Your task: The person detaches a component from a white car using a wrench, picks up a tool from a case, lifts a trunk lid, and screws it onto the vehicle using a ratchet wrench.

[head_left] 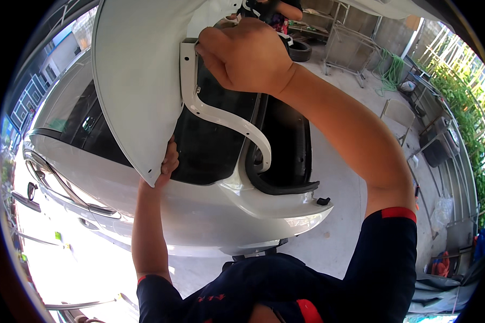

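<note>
A white trunk lid [137,81] stands raised at the left, its pointed corner hanging low. My left hand [170,159] is closed round its edge just above that corner, the thumb hidden behind the panel. A white curved hinge arm [221,116] with several small holes runs from the lid down to the trunk opening [288,145]. At the hinge arm's upper end my right hand [248,56] is closed in a fist, fingers curled toward the lid. Whatever it holds is hidden by the hand. Black rubber weatherstrip [285,188] lines the near rim of the opening.
The silver-white car body [199,215] lies right before me, with dark rear glass [207,142]. Another person [290,9] is at the far side, partly hidden. A tire [300,51], a metal rack [350,46], a green hose [392,70] and a chair [399,114] stand beyond.
</note>
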